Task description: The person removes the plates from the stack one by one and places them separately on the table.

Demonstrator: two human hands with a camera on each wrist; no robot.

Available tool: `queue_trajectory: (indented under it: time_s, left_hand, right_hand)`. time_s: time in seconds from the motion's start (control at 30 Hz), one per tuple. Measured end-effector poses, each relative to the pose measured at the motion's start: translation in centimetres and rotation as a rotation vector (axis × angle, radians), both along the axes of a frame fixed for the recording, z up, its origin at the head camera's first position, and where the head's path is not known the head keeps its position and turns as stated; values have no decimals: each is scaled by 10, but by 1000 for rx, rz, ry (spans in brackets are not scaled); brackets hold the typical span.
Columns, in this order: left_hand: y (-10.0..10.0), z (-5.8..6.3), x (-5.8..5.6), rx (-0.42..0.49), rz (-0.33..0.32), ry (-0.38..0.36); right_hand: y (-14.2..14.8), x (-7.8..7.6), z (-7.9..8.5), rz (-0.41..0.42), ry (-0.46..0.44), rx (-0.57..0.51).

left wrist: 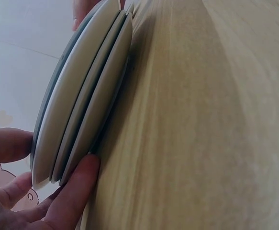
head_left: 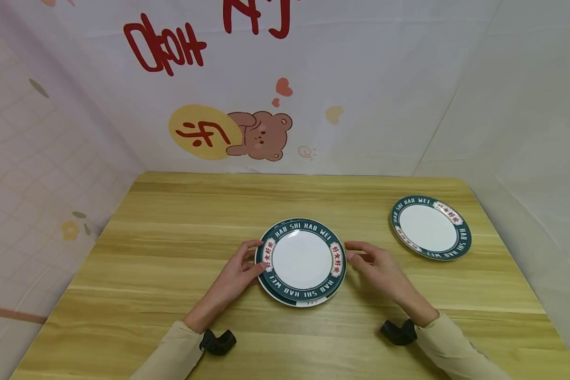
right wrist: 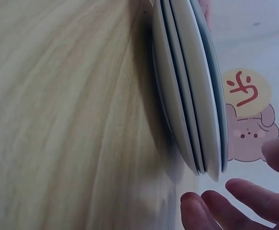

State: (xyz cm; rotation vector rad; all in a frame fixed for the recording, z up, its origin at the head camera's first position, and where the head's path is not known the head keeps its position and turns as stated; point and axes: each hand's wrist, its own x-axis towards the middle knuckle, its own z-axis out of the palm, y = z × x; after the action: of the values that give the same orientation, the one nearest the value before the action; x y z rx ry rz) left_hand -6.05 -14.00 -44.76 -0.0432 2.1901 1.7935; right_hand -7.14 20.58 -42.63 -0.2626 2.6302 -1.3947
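A stack of several round plates [head_left: 300,259], white with dark green lettered rims, rests on the wooden table in the head view. My left hand [head_left: 237,272] grips its left edge, thumb over the top rim. In the left wrist view, a finger [left wrist: 79,184] reaches the lowest plate's edge, low by the tabletop. To the right of the stack is my right hand [head_left: 377,266], its fingers loosely bent and holding nothing. The right wrist view shows these fingers [right wrist: 254,199] a little apart from the plates' edges [right wrist: 201,96].
Another plate [head_left: 428,227] of the same pattern lies alone toward the back right of the table [head_left: 171,221]. Behind the table hangs a pale printed backdrop [head_left: 370,79] with a bear and red characters. Pale sheeting also flanks both sides.
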Motion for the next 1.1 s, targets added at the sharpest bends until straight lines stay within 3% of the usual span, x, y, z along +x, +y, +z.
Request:
queue_trajectory:
  time_s: [0.2,0.43,1.1]
  left_hand:
    - [0,0,0,30,6,15]
    - [0,0,-1,76,-6,19]
    - [-3,0,0,82,-25,16]
  right_hand:
    - [-4,-4,-4,30,-31,-33]
    - [-10,-8,-5,3,-55,-15]
    - [-14,-18,-6,-42,-91,9]
